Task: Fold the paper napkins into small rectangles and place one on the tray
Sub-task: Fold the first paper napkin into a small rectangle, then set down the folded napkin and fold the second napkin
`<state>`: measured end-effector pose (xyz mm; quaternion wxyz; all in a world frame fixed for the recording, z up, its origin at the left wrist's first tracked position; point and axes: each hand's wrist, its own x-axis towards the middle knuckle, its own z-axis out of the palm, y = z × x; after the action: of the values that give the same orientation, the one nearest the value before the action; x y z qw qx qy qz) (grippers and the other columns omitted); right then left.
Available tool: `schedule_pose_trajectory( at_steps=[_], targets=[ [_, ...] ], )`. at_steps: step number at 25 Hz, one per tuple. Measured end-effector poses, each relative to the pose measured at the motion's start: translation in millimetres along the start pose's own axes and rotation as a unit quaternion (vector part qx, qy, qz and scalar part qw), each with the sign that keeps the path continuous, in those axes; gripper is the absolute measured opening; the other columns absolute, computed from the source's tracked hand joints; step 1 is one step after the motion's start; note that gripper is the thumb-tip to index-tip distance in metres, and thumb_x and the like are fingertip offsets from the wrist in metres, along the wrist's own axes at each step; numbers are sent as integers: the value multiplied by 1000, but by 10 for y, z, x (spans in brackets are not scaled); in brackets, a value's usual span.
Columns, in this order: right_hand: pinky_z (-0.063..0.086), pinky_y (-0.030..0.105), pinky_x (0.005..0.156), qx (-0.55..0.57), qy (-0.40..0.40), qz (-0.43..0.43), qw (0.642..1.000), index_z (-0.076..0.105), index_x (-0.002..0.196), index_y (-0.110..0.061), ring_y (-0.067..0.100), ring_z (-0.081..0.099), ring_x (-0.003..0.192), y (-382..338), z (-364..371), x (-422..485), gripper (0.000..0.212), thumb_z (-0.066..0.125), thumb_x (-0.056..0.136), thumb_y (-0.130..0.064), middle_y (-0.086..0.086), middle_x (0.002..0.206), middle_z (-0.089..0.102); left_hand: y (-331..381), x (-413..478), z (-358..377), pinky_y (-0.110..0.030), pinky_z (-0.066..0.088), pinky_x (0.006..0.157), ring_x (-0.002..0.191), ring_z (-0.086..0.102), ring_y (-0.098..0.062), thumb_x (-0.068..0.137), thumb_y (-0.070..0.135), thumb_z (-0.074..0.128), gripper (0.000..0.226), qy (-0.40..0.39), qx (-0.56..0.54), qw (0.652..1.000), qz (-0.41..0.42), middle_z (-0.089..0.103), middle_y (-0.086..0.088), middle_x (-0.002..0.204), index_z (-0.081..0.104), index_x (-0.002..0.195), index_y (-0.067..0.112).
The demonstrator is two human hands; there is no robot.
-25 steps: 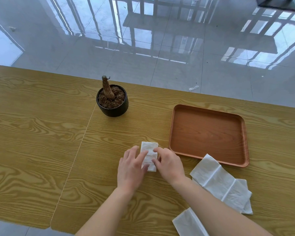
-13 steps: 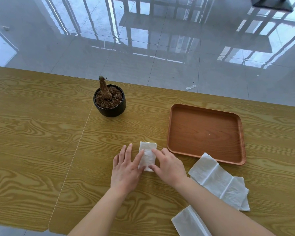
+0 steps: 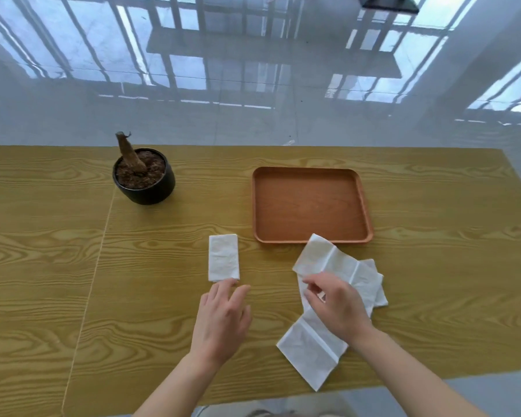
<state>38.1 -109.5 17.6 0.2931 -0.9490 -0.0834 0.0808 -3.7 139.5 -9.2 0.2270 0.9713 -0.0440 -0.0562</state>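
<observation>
White folded napkin [image 3: 223,257], head view: a small rectangle flat on the wooden table [image 3: 42,266], left of the brown tray [image 3: 309,203] and apart from it. Left hand [image 3: 223,320]: fingers straight, tips touching the rectangle's near edge. Right hand [image 3: 334,308]: fingers curled over the unfolded napkins [image 3: 334,260] beside the tray's near rim, seemingly pinching an edge. Black pot [image 3: 145,188]: far left, holding soil and a stump.

text: none legible | labels: none | numbers: none
</observation>
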Motion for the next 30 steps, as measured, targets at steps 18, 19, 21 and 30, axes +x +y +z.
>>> schedule_pose_trajectory(
  at_steps=[18, 19, 21, 30],
  targets=[
    [52, 32, 85, -128, -42, -68, 989, 67, 109, -26, 17, 54, 105, 1013, -176, -777, 23, 68, 87, -30, -7, 116, 59, 1192, -355, 615, -33, 39, 82, 98, 50, -15, 77, 44, 66, 27, -113, 5, 965, -236, 57, 12, 98, 54, 97, 32],
    [51, 32, 87, -135, -44, -65, 988, 66, 110, -27, 18, 53, 108, 1016, -177, -756, 22, 65, 89, -33, -7, 120, 57, 1187, -346, 608, -33, 41, 80, 96, 50, -17, 76, 35, 64, 18, -105, -34, 960, -258, 56, 10, 95, 56, 91, 30],
    [49, 31, 87, -140, -48, -53, 988, 63, 113, -28, 18, 51, 109, 1021, -184, -708, 23, 60, 92, -37, -7, 119, 54, 1161, -332, 593, -35, 45, 70, 86, 53, -20, 73, 20, 58, 4, -88, -120, 947, -283, 58, 5, 83, 56, 76, 23],
    [50, 28, 78, -138, -34, 56, 988, 61, 124, -25, 15, 48, 109, 986, -206, -588, 34, 59, 94, -40, -7, 105, 49, 672, -351, 193, -33, 38, 54, 54, 48, -19, 73, 8, 61, 5, 5, -260, 909, -325, 56, 3, 55, 59, 69, 8]
  ],
)
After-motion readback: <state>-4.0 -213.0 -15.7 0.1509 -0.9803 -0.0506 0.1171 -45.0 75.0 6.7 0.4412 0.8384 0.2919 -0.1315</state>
